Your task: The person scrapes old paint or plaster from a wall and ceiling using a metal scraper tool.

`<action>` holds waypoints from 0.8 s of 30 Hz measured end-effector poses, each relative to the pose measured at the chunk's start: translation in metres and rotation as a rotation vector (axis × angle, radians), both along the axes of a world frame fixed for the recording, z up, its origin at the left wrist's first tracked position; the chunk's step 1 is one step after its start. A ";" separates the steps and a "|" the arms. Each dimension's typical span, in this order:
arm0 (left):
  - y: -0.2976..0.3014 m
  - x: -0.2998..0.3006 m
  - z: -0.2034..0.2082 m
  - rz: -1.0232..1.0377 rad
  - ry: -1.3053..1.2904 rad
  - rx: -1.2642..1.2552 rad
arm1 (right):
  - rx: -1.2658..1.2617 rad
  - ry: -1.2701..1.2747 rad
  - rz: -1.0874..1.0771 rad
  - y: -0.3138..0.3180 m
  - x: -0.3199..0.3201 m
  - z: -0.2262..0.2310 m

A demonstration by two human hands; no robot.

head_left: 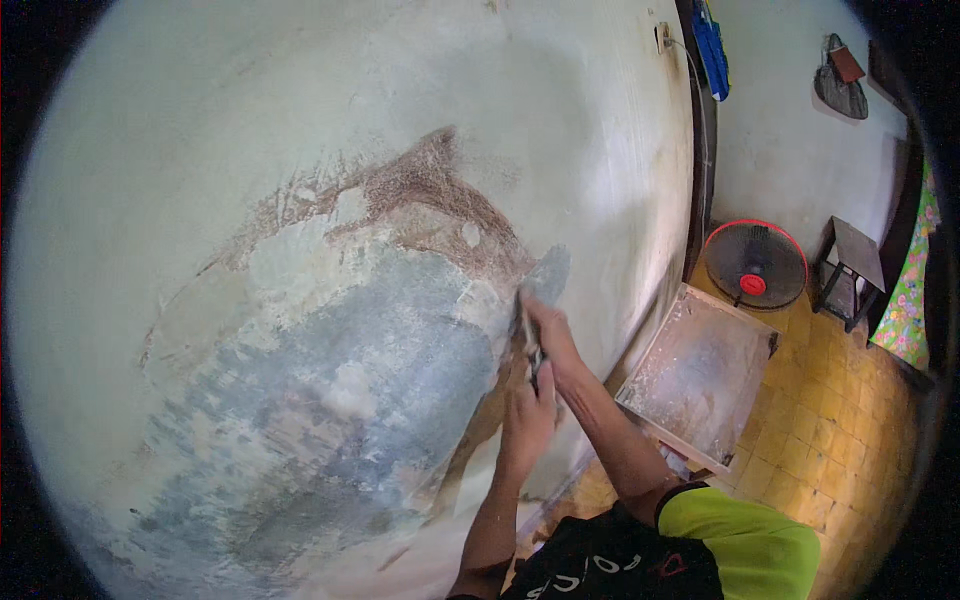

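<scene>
Both my hands are closed on one slim tool, probably a scraper [533, 345], with a dark handle end and a pale narrow front part. My right hand [552, 335] grips it higher up, near the wall. Just below, my left hand [528, 408] is wrapped round its lower end. The tool's tip meets or nearly meets the wall [150, 230] by the right end of a rough brown strip [430, 180]; contact cannot be made out. Left of my hands spreads a large blue-grey worn patch [390, 330] with whitish smears.
Low on the right lies a dusty wood-framed board or table top [695, 365]. Behind it are a round fan [756, 265] with a red rim and a small dark stool [850, 270] on yellow floor tiles [800, 430]. A flowered cloth [910, 300] hangs at far right. A socket [662, 38] sits high on the wall.
</scene>
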State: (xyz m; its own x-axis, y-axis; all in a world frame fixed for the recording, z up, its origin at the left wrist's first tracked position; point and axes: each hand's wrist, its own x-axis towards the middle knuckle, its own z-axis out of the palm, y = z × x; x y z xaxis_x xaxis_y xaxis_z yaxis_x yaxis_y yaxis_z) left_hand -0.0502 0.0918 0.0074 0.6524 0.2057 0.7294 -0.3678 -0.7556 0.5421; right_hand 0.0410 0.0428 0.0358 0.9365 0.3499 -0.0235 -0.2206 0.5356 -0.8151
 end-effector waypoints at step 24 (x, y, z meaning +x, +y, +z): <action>-0.024 -0.224 -0.251 -0.687 1.006 -0.410 | -1.056 -0.048 -0.169 -0.207 -0.238 -0.280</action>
State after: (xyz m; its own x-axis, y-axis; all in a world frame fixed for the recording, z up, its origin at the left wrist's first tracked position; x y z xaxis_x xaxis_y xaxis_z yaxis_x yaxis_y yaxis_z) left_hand -0.2740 0.0675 -0.2434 0.9371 -0.2993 -0.1797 0.0911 -0.2873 0.9535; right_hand -0.1967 -0.1641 -0.2444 0.9788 0.0395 -0.2007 -0.1653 -0.4255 -0.8897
